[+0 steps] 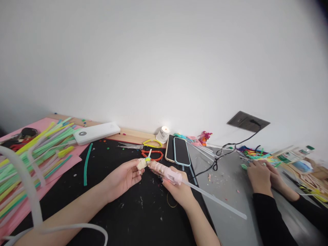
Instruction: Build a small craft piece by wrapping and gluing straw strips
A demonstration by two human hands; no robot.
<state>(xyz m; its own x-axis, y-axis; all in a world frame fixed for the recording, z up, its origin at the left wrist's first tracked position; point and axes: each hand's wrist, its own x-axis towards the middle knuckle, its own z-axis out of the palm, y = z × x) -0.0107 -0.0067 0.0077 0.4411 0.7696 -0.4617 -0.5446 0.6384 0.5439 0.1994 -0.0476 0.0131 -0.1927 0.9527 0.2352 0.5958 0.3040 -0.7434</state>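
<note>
My left hand (pixel 123 177) pinches a small craft piece (pixel 144 162) with a yellow and green tip and a thin white stem, fingers closed on it. My right hand (pixel 179 189) grips a pink glue gun (pixel 166 172), its nozzle touching the craft piece. A long clear glue stick (pixel 215 201) trails from the gun's back toward the lower right. Both hands hover over a black mat (pixel 123 212).
Several coloured straws (pixel 33 150) lie on pink paper at left, a white box (pixel 96 133) behind them. Scissors (pixel 151 150), a lit candle (pixel 164 134) and two phones (pixel 179 150) lie ahead. Another person's hands (pixel 263 176) rest on a grey mat at right.
</note>
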